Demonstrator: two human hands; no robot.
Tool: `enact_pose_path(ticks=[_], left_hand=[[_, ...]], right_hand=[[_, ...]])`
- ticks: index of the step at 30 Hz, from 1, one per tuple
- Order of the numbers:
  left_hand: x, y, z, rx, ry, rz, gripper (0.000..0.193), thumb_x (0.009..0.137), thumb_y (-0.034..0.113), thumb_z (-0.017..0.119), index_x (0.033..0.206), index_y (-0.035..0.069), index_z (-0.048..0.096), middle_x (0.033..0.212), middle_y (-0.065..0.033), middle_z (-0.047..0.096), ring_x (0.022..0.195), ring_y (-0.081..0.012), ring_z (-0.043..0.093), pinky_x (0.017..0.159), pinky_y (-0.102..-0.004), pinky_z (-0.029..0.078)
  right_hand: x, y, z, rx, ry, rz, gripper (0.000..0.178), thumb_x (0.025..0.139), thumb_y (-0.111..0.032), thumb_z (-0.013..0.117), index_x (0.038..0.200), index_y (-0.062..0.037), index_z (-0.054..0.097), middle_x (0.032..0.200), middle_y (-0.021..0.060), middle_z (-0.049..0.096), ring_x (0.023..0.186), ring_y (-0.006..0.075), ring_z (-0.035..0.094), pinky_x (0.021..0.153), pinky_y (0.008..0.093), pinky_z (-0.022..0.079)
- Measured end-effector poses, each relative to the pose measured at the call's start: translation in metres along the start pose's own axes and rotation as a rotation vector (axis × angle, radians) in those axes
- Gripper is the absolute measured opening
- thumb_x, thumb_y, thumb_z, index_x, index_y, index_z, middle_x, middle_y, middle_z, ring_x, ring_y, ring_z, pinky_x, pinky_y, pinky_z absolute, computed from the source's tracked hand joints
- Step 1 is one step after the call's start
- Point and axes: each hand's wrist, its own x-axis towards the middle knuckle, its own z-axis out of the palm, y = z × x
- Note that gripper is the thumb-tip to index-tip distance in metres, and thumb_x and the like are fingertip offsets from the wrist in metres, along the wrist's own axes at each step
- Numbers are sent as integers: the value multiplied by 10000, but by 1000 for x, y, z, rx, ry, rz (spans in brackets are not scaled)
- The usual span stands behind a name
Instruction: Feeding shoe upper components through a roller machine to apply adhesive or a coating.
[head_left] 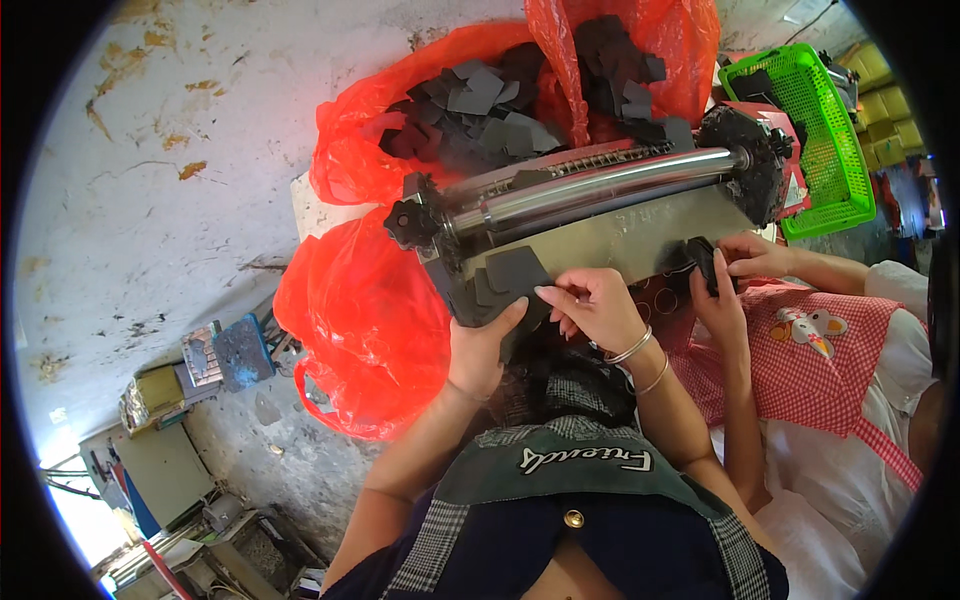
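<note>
My left hand (482, 345) grips a fanned stack of dark grey flat pieces (512, 276), its thumb lying across them. With bent fingers pinched together, my right hand (603, 308) is at the right edge of the top piece; the fingertips beneath are partly hidden. The stack is in front of a machine with a shiny metal roller (600, 190) and a flat metal plate (640, 238). Bracelets circle my right wrist.
Red plastic bags (365, 330) lie left of and behind the machine, with many dark pieces (480, 105) in the rear one. A co-worker's hands (722, 300) hold a black piece (703, 262) close on my right. A green basket (850, 150) stands at the far right.
</note>
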Motion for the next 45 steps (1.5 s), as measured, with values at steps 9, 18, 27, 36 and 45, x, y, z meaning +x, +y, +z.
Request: enact_pose_path(ticks=[9,18,27,36,45], left_hand=[[-8,2,-2,-103,-29,-134,366,846,-63,556,1203,-6,497,1099,-133,608,952,-244,633,810,-389,558],[-5,-2,2,-68,38,-69,269,862,-20,589,1127,-8,549,998,-113,638,853,-224,653,730,-358,574],[2,3,8,-159,90,-124,253,852,-11,624,1097,-16,562,991,-87,631,845,-194,640,734,-329,560],[4,-12,-1,-67,15,-5,259,846,-30,616,1098,-20,558,1010,-95,635,909,-195,631,807,-350,541],[4,0,6,-35,49,-87,274,876,-6,581,1146,-20,537,1062,-125,633,910,-223,648,774,-364,561]], right_hand=[[17,24,-19,99,88,107,307,926,-224,584,838,68,624,701,121,646,562,145,641,503,242,541],[34,21,-21,-31,134,-15,283,909,-189,609,778,62,603,614,81,620,499,131,622,459,257,523],[15,9,-16,-17,-57,38,270,902,-188,617,770,47,609,593,71,604,475,90,579,428,228,484],[13,4,-12,-4,-89,49,346,907,-247,617,743,57,600,604,81,607,454,102,573,424,236,486],[11,-6,-6,-87,-140,-24,283,835,-244,713,826,32,650,621,41,615,497,73,564,427,217,427]])
